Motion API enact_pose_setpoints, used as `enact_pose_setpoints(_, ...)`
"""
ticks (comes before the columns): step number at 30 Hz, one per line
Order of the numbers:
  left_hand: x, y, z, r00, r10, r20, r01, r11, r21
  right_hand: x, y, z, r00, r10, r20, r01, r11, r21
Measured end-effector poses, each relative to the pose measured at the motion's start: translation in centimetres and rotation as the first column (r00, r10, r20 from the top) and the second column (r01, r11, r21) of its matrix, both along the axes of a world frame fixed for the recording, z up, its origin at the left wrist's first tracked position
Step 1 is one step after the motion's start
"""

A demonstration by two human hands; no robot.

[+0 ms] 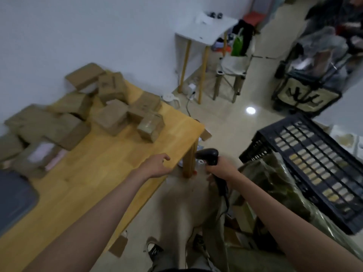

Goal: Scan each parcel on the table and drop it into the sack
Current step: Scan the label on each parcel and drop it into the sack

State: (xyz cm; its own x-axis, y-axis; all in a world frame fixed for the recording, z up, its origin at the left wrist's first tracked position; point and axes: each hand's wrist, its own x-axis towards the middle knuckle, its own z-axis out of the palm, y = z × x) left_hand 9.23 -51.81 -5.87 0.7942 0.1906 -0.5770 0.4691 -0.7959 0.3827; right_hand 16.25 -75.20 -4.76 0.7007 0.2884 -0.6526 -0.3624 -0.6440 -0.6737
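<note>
Several brown cardboard parcels [110, 118] lie piled on the wooden table [121, 163] along its far and left side. The nearest one [150, 126] has tape across its top. My left hand [157, 165] hovers over the table's right edge with relaxed fingers and holds nothing. My right hand [220, 169] grips a black barcode scanner [209, 157] past the table's corner, its head pointing left and its cable hanging down. The olive-green sack [275, 189] gapes open under my right forearm, with boxes visible inside.
A black plastic crate [314, 163] leans beside the sack on the right. A grey pad [13, 199] sits at the table's near left. A white side table [204, 34], a folding stool [231, 71] and a cart [308, 91] stand farther back. A parcel [118, 247] lies on the floor.
</note>
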Motion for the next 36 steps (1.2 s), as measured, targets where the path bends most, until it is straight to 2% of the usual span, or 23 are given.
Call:
enact_pose_setpoints(7,-7.9,10.3,1.6,0.979,0.202,0.01,-0.202,0.979,0.001,-2.0,10.8,2.5,0.981,0.183,0.06,-0.184,0.983,0.017)
enact_pose_setpoints(13,-14.5,18.0,2.5,0.927,0.374,0.033,-0.373,0.927,-0.023,-5.2,20.3,3.9,0.935,0.341,0.101,-0.347,0.936,0.05)
enact_pose_setpoints(22,-23.2,26.8,3.0,0.844,0.533,0.051,-0.533,0.846,-0.02,-10.6,33.1,5.1,0.839,0.52,0.159,-0.536,0.839,0.091)
enact_pose_setpoints(29,-26.8,32.3,1.7,0.733,0.678,0.054,-0.674,0.735,-0.074,-12.5,41.9,5.7,0.797,0.585,0.152,-0.603,0.784,0.144)
enact_pose_setpoints(36,-26.6,37.2,0.2,0.659,0.749,0.064,-0.745,0.662,-0.085,-11.4,51.0,5.5,0.747,0.643,0.171,-0.665,0.723,0.187)
